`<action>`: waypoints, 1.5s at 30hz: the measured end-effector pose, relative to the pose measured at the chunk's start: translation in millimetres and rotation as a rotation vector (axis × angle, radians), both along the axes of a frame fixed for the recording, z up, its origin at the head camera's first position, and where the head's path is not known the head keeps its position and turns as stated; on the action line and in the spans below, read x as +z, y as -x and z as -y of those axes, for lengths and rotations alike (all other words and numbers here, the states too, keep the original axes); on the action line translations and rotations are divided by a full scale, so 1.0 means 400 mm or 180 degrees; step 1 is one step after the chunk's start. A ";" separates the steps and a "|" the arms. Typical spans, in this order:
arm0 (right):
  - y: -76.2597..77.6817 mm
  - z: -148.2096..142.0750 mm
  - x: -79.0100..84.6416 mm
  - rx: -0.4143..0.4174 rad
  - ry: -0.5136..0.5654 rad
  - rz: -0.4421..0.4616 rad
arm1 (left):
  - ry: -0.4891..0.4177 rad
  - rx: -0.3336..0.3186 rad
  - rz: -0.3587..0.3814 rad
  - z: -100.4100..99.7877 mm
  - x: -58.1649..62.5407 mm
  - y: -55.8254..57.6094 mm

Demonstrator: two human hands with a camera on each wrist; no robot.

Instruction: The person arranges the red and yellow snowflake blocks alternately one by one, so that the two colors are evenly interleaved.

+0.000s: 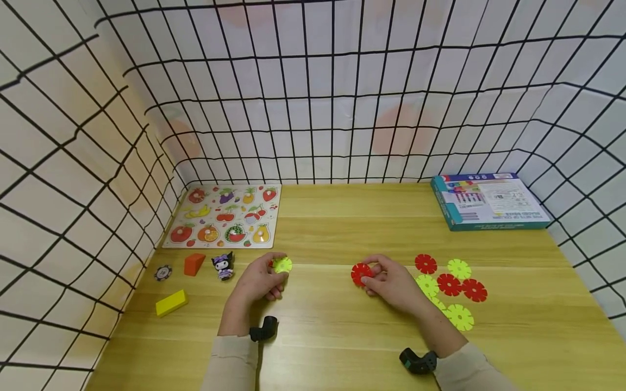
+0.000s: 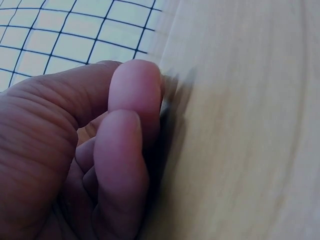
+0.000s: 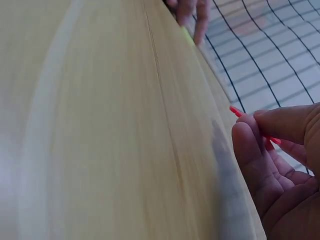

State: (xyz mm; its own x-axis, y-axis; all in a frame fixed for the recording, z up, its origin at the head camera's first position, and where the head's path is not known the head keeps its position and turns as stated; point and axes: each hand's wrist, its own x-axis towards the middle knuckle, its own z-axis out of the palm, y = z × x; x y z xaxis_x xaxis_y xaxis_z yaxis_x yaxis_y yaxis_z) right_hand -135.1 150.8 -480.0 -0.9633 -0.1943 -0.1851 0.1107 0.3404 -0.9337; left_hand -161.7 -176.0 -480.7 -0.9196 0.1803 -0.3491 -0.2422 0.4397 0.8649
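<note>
In the head view my left hand pinches a yellow-green interlocking disc, round with notches along its edge. A bit of red shows beside that disc, mostly covered by the fingers. Further right, a red interlocking disc is held between the thumb and fingers of my right hand. From the right wrist camera this red disc appears nearly edge-on. The left wrist view has the curled fingers close over the table, hiding what they hold. Several red and yellow-green discs lie right of my right hand.
A fruit puzzle board lies at the back left, a flat box at the back right. Left of my left hand are a small figurine, an orange block, a yellow block and a poker chip. Black wire grid encloses the table.
</note>
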 end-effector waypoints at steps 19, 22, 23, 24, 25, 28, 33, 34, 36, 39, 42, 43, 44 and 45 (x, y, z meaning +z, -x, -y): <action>0.052 0.220 -0.001 0.0389 0.0126 -0.0094 | -0.0005 -0.0006 0.0020 -0.004 0.001 0.003; 0.069 0.254 -0.009 0.0450 -0.0144 -0.0141 | 0.0018 0.0026 0.0031 -0.001 -0.001 0.001; 0.075 0.264 -0.010 0.0487 -0.0244 -0.0173 | 0.0022 0.0032 0.0030 0.000 -0.002 0.001; 0.082 0.273 -0.010 0.0527 -0.0338 -0.0190 | 0.0022 0.0045 0.0028 0.000 -0.003 0.001; 0.088 0.281 -0.010 0.0563 -0.0440 -0.0194 | 0.0024 0.0052 0.0022 0.000 -0.004 0.000; 0.106 0.296 -0.005 0.0648 -0.0603 -0.0150 | 0.0017 0.0040 -0.0007 0.001 -0.007 0.000; 0.124 0.307 -0.001 0.0587 -0.0723 0.0058 | 0.0027 0.0050 -0.0013 0.000 -0.006 0.001; 0.127 0.308 -0.001 0.0568 -0.0770 0.0060 | 0.0033 0.0049 -0.0019 0.001 -0.006 0.001; 0.129 0.310 -0.002 0.0541 -0.0880 0.0042 | 0.0037 0.0031 -0.0031 0.001 -0.005 0.001; 0.127 0.311 -0.003 0.0534 -0.1008 -0.0003 | 0.0023 0.0023 0.0003 0.000 -0.005 0.001; 0.124 0.308 -0.006 0.0557 -0.1027 -0.0026 | 0.0019 0.0002 0.0011 -0.001 -0.005 0.000; 0.123 0.306 -0.006 0.0557 -0.0993 -0.0029 | 0.0018 0.0015 0.0013 -0.002 -0.005 -0.001; 0.123 0.304 -0.007 0.0556 -0.0937 -0.0025 | 0.0017 0.0012 -0.0005 -0.002 -0.005 -0.001; 0.123 0.302 -0.008 0.0555 -0.0881 -0.0021 | 0.0021 0.0011 -0.0021 -0.002 -0.005 -0.001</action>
